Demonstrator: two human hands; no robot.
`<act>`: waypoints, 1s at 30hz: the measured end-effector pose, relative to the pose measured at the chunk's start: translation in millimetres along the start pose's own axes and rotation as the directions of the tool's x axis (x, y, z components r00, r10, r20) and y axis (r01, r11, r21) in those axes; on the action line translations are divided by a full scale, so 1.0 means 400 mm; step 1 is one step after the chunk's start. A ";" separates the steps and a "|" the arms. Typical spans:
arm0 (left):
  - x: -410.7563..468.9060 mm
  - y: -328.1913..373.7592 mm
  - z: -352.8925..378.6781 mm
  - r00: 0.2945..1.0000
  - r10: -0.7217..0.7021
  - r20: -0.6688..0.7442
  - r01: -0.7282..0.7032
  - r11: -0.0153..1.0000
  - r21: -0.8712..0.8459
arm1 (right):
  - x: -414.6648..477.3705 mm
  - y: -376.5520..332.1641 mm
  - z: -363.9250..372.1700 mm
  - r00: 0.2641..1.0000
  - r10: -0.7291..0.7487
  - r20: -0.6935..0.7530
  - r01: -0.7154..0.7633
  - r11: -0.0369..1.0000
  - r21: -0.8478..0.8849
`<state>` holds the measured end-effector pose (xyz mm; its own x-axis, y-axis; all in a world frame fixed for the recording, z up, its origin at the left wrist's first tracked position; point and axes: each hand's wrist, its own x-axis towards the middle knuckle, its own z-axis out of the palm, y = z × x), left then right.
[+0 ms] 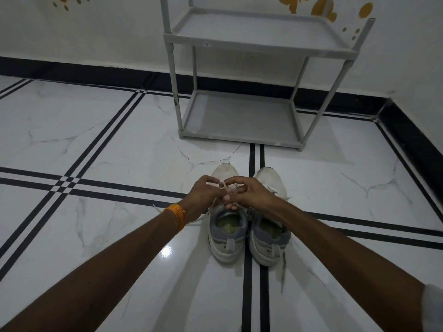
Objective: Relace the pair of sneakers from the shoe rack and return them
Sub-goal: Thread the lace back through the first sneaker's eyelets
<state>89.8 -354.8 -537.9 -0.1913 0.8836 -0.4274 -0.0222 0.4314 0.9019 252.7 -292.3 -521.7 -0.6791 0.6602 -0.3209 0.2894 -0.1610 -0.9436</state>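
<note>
Here, lace [228, 188] between both fingers [236, 182].

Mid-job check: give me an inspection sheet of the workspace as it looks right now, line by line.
Surface: glossy white marble-look floor with black stripe inlays, bare around the shoes.
Job's things: left sneaker and right sneaker side by side, toes toward the grey shoe rack; both visible shelves hold nothing. White lace pinched above the left sneaker.
Clutter: nothing seen.
Hands: left hand and right hand both closed on the lace; orange thread band on the left wrist.
Cables: nothing seen.
Surroundings: white wall with yellow decals, black skirting.
</note>
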 end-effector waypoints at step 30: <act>-0.021 0.026 0.002 0.815 0.496 0.300 -0.464 0.249 0.850 | -0.041 0.007 0.025 0.972 -0.009 -0.234 0.012 1.000 0.010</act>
<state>91.9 -357.6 -525.0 0.1272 0.9887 0.0796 0.9172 -0.1478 0.3699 257.7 -311.0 -519.8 -0.5049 0.8151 -0.2841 0.2741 -0.1607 -0.9482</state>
